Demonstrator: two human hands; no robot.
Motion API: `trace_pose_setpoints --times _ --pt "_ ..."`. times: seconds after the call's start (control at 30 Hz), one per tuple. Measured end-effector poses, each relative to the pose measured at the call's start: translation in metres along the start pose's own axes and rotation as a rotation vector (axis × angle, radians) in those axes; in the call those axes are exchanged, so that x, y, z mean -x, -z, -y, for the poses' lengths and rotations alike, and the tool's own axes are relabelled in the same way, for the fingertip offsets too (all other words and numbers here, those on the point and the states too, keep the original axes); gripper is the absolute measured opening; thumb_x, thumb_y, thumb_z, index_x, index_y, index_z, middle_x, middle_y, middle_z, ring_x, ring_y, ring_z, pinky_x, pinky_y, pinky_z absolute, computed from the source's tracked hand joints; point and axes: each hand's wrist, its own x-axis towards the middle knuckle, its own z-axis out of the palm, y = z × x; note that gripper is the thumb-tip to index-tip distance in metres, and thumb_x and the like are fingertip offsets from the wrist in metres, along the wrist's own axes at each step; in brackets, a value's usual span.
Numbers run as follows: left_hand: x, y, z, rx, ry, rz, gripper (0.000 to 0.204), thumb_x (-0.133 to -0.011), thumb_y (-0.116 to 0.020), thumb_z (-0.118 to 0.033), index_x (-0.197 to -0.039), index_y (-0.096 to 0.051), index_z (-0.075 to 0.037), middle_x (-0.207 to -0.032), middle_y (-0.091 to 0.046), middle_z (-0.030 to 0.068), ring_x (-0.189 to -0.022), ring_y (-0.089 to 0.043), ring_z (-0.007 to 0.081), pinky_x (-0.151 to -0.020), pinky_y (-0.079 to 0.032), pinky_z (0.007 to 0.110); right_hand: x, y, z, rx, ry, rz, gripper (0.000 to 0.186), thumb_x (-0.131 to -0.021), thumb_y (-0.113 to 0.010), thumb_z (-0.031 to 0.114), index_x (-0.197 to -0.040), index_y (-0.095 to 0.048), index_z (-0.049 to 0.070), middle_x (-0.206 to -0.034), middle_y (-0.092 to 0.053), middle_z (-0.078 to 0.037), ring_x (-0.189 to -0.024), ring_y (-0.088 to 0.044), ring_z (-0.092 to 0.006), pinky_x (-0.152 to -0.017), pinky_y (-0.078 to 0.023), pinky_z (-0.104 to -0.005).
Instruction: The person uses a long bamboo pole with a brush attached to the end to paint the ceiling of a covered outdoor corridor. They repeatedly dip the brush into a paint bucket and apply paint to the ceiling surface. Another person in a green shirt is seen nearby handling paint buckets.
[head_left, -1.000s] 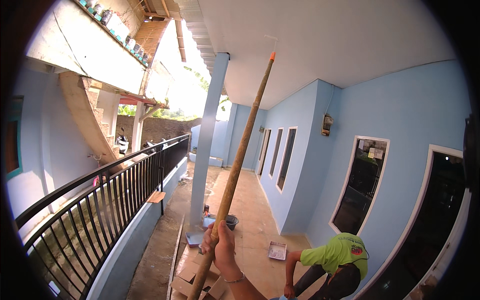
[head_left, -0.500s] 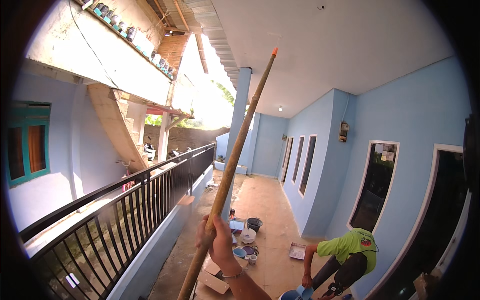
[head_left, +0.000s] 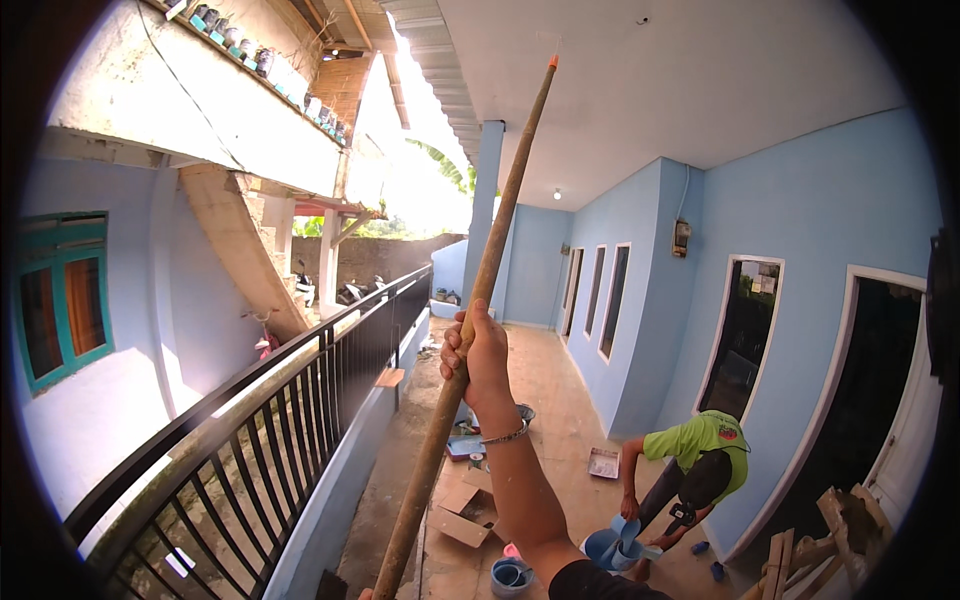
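My right hand (head_left: 476,355) is wrapped around a long brown bamboo pole (head_left: 500,225), thumb up along its side; a bracelet circles that wrist. The pole slants from the lower edge up toward the white ceiling (head_left: 680,70). It ends in an orange tip (head_left: 553,62), and just above that a faint pale outline is too washed out to name. Only a sliver of my left hand (head_left: 367,594) shows at the lower edge, against the pole, its fingers hidden.
A co-worker in a green shirt (head_left: 710,440) bends over a blue bucket (head_left: 602,548) at lower right. Cardboard (head_left: 463,525), a paint tray (head_left: 603,463) and another bucket (head_left: 512,577) are on the tiles. A black railing (head_left: 300,400) runs along the left; wood scraps (head_left: 830,545) lie at lower right.
My right hand is higher on the view and further right, with more forearm showing. The pole's tip has risen slightly. The view has shifted, bringing another bucket and wood scraps into sight.
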Motion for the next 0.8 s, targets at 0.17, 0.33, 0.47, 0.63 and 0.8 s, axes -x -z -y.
trace_pose_setpoints --times 0.17,0.33,0.47,0.63,0.8 --pt "-0.013 -0.004 -0.016 -0.010 -0.055 0.023 0.011 -0.086 -0.069 -0.006 -0.088 -0.059 -0.002 -0.060 -0.053 0.0155 -0.052 -0.051 0.0246 -0.053 -0.045 0.040 -0.021 -0.007 0.019 0.043 0.034 -0.001 0.041 -0.106 -0.047 0.047 -0.102 -0.046 0.006 -0.066 -0.046 -0.001 -0.044 -0.044 -0.0117 -0.038 -0.039 -0.0291" --pt "-0.039 -0.011 -0.031 0.002 -0.066 0.005 0.014 -0.086 -0.071 -0.009 -0.090 -0.060 -0.002 -0.061 -0.055 0.0188 -0.053 -0.053 0.0310 -0.053 -0.045 0.043 -0.048 -0.004 0.025 0.069 0.070 -0.005 0.042 -0.106 -0.047 0.047 -0.101 -0.045 0.005 -0.065 -0.045 -0.001 -0.044 -0.043 -0.0108 -0.037 -0.039 -0.0287" --pt "-0.072 -0.020 -0.038 -0.014 -0.005 0.036 0.013 -0.086 -0.070 -0.008 -0.092 -0.061 -0.002 -0.062 -0.056 0.0198 -0.054 -0.055 0.0332 -0.054 -0.046 0.043 -0.084 0.011 0.026 0.071 0.082 -0.008 0.044 -0.104 -0.049 0.050 -0.099 -0.044 0.007 -0.064 -0.045 0.000 -0.043 -0.044 -0.0110 -0.038 -0.041 -0.0294" --pt "-0.127 -0.055 -0.056 -0.044 -0.117 -0.025 0.011 -0.085 -0.069 -0.007 -0.089 -0.060 -0.002 -0.062 -0.055 0.0201 -0.054 -0.056 0.0309 -0.055 -0.046 0.042 -0.150 0.049 0.032 0.038 0.088 -0.009 0.043 -0.104 -0.048 0.051 -0.098 -0.043 0.008 -0.063 -0.044 0.000 -0.044 -0.045 -0.0110 -0.039 -0.041 -0.0297" --pt "-0.195 -0.107 -0.078 -0.080 -0.047 0.018 0.022 -0.079 -0.074 -0.009 -0.094 -0.064 0.003 -0.064 -0.057 0.0117 -0.060 -0.055 0.0167 -0.061 -0.048 0.034 -0.223 0.104 0.046 0.097 0.089 -0.020 0.031 -0.101 -0.056 0.033 -0.086 -0.045 0.009 -0.063 -0.045 0.000 -0.045 -0.045 -0.0100 -0.040 -0.041 -0.0297"
